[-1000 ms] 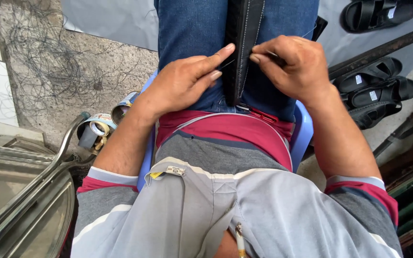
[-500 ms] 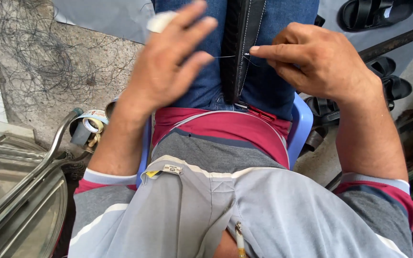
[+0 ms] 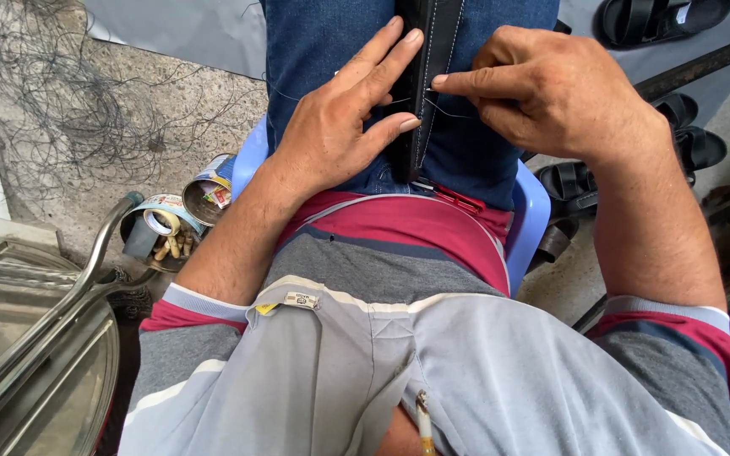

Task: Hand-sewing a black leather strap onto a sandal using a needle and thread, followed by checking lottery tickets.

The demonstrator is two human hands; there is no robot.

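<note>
A black leather strap point(image 3: 426, 76) with white stitching stands upright between my knees, against my blue jeans point(image 3: 323, 42). My left hand point(image 3: 340, 127) lies flat on my left thigh, fingertips touching the strap's left edge. My right hand point(image 3: 551, 89) is at the strap's right edge, thumb and forefinger pinched on a thin thread point(image 3: 454, 110) that runs out of the strap. I cannot see a needle.
I sit on a blue plastic stool point(image 3: 527, 228). Tins with tape rolls and small parts point(image 3: 171, 228) stand on the floor at the left, by a metal rail point(image 3: 69, 295). Loose dark thread point(image 3: 86, 110) litters the stone floor. Black sandals point(image 3: 661, 17) lie at the right.
My left hand lifted off the strap with fingers spread, then came back down flat against it. My right hand stayed at the strap's right edge with the thread.
</note>
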